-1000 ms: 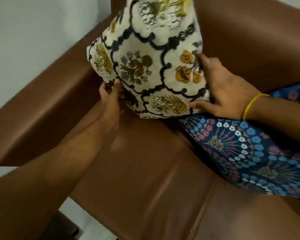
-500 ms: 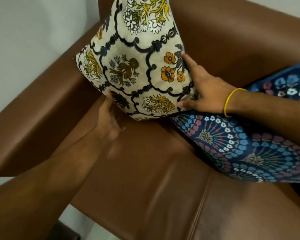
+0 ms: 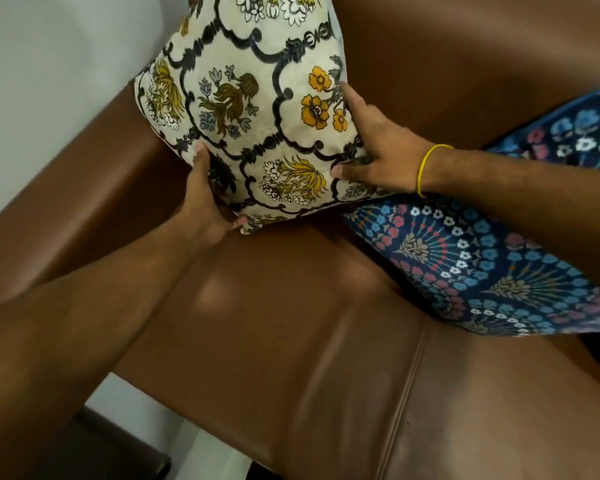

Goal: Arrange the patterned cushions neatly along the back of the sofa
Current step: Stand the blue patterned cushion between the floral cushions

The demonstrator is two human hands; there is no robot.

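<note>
Cream flowered cushion [image 3: 253, 109]: upright in the corner of the brown sofa [image 3: 291, 341], against armrest and backrest. Left hand [image 3: 205, 206] grips its lower corner; right hand [image 3: 378, 150] clasps its right edge. Blue cushion [image 3: 482, 258]: alongside, touching, under the right forearm.

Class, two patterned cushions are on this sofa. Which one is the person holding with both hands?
The cream floral cushion, gripped by the left hand and right hand near the sofa's corner. The navy cushion lies beside it, under the right forearm, ungripped.
</note>
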